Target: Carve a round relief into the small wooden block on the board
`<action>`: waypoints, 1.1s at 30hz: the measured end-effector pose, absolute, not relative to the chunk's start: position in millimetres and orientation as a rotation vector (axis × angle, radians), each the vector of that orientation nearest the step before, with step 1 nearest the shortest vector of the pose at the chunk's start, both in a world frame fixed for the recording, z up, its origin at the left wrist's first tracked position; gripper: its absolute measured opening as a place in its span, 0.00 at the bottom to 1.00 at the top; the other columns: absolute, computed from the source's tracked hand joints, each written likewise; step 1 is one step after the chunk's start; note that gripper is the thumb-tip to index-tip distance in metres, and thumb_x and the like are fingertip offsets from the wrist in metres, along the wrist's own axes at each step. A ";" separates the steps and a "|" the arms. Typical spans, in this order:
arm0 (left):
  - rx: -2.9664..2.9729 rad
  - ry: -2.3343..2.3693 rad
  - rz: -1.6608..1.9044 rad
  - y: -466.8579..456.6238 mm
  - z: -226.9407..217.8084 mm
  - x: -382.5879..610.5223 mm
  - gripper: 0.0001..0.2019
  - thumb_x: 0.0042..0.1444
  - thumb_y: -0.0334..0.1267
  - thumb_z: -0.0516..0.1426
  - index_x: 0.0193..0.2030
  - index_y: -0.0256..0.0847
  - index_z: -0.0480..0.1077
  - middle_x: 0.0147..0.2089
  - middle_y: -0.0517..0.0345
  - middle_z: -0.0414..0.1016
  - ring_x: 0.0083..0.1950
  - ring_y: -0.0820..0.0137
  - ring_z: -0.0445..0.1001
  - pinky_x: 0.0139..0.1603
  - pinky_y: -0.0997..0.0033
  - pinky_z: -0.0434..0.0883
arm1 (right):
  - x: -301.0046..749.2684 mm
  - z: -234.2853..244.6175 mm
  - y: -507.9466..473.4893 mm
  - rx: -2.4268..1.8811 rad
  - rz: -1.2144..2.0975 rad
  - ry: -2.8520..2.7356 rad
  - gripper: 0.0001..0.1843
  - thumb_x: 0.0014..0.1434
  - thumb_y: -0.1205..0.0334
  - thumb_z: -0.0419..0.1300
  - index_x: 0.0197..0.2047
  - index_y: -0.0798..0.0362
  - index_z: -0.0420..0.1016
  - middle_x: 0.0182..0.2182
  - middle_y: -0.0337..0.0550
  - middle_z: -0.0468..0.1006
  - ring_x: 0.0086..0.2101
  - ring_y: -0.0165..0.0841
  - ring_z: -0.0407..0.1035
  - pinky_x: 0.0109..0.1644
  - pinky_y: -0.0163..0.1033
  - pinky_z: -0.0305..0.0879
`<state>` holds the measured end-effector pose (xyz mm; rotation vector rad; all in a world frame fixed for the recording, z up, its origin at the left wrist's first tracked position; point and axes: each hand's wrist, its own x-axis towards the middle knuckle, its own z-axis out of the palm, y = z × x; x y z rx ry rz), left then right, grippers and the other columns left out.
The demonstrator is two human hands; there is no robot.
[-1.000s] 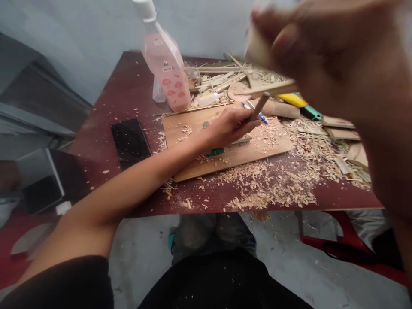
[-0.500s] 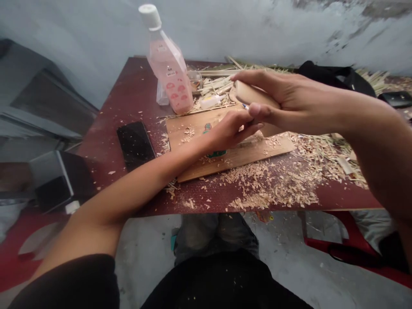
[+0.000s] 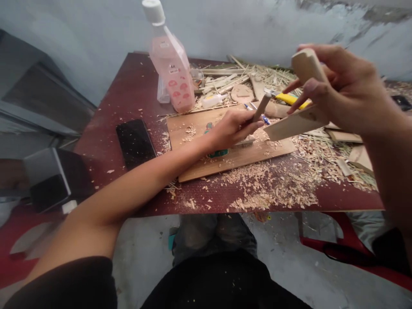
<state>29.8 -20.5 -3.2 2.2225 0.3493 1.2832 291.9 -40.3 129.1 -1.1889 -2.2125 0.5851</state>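
My left hand (image 3: 236, 128) is closed on a short, thin wooden stick (image 3: 262, 106), which points up and to the right. It is over a wooden board (image 3: 193, 165) strewn with shavings; a green shape (image 3: 219, 153) shows under the wrist. My right hand (image 3: 347, 86) is raised at the right, its fingers around a pale wooden piece (image 3: 309, 66). A flat wooden part (image 3: 291, 124) extends below these fingers; whether the two parts are joined I cannot tell. Behind the fingers appears a yellow utility knife (image 3: 289, 99). Blue-tipped pens (image 3: 265, 119) are beside the left hand.
A pink bottle (image 3: 174, 77) with a white cap stands at the back left. A dark phone (image 3: 135, 143) lies left of the board. Shavings (image 3: 277, 184), wood strips (image 3: 222, 81), a round wooden disc (image 3: 242, 93) and a small white bottle (image 3: 212, 101) cover much of the red-brown table (image 3: 106, 116).
My right hand has moved up and right, away from my left hand, carrying the wooden piece. The stick in my left hand, the utility knife and the disc now show fully.
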 end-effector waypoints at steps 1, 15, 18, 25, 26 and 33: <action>2.217 0.350 1.282 -19.8 -3.7 30.0 0.13 0.82 0.41 0.56 0.45 0.40 0.78 0.33 0.61 0.75 0.34 0.73 0.71 0.39 0.69 0.67 | 302.7 121.0 -40.9 -1.191 0.560 -2.113 0.57 0.63 0.18 0.70 0.80 0.49 0.75 0.49 0.51 0.85 0.35 0.31 0.80 0.36 0.40 0.78; 2.183 0.355 1.281 -17.9 -4.9 29.5 0.18 0.83 0.47 0.58 0.41 0.40 0.75 0.32 0.62 0.74 0.33 0.74 0.71 0.38 0.68 0.66 | 347.5 51.8 -83.0 -1.668 0.336 -1.969 0.51 0.69 0.12 0.52 0.63 0.52 0.79 0.42 0.54 0.81 0.38 0.40 0.73 0.39 0.45 0.68; 2.178 0.352 1.269 -18.4 -4.6 29.0 0.16 0.82 0.46 0.58 0.42 0.40 0.76 0.32 0.61 0.75 0.32 0.74 0.70 0.38 0.69 0.67 | 351.0 51.9 -87.0 -1.529 0.377 -1.900 0.53 0.62 0.05 0.51 0.62 0.45 0.70 0.40 0.48 0.78 0.34 0.39 0.73 0.38 0.47 0.72; 2.153 0.353 1.270 -17.4 -6.3 29.1 0.17 0.82 0.47 0.59 0.43 0.40 0.77 0.34 0.59 0.77 0.33 0.73 0.73 0.38 0.68 0.69 | 339.3 51.3 -90.5 -1.329 0.478 -1.670 0.43 0.62 0.13 0.66 0.55 0.41 0.65 0.34 0.39 0.73 0.26 0.34 0.67 0.30 0.45 0.69; 2.153 0.362 1.267 -17.3 -6.4 29.1 0.17 0.82 0.48 0.59 0.43 0.40 0.77 0.34 0.59 0.77 0.34 0.73 0.73 0.38 0.68 0.69 | 336.7 49.6 -89.5 -1.311 0.488 -1.592 0.44 0.58 0.11 0.68 0.53 0.41 0.65 0.34 0.38 0.73 0.26 0.34 0.67 0.29 0.44 0.68; 2.148 0.376 1.237 -17.0 -6.7 28.7 0.18 0.82 0.51 0.58 0.44 0.41 0.78 0.35 0.58 0.79 0.34 0.72 0.74 0.39 0.66 0.71 | 325.8 51.2 -96.5 -1.116 0.589 -1.548 0.39 0.60 0.16 0.71 0.53 0.39 0.69 0.34 0.41 0.77 0.26 0.39 0.72 0.28 0.48 0.72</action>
